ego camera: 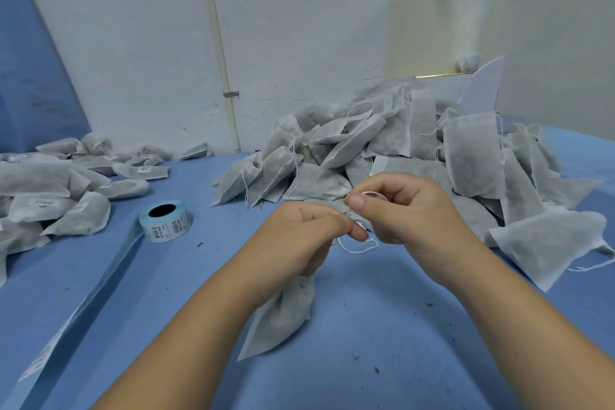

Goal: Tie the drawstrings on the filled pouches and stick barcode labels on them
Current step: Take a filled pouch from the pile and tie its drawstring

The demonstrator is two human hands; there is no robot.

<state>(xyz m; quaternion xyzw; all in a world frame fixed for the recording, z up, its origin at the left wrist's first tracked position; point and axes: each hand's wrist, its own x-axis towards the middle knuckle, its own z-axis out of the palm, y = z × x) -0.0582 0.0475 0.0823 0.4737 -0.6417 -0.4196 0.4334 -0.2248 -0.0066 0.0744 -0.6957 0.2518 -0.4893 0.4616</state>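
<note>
White pouch (283,313): hung below the left hand, over the blue table (366,359) near front centre. The neck is gathered and the body is plump. Dark fill is faintly seen through the thin fabric.
Left hand (309,230): fingers are curled round the gathered neck, with thumb and forefinger pinched at the string.
Right hand (399,210): thumb and fingertips are pinched on the drawstring, just beside the left hand.
Drawstring (357,248): a slack white loop is seen under the two thumbs. Whether a knot is formed cannot be told.
Step in hand: judged to be the tying. No label is seen on this pouch.
Labelled pile (50,196): pouches lie at far left, several with white labels; taken as finished.
Untied pile (416,150): a larger heap is noted behind and right of the hands, with mouths ungathered and strings loose. No labels are seen on these.
Label roll (166,220): stood on the table left of the hands, with its backing strip (100,283) trailed toward the near edge.
Progress: judged under halfway, since the bigger heap is left to be tied and labelled.
</note>
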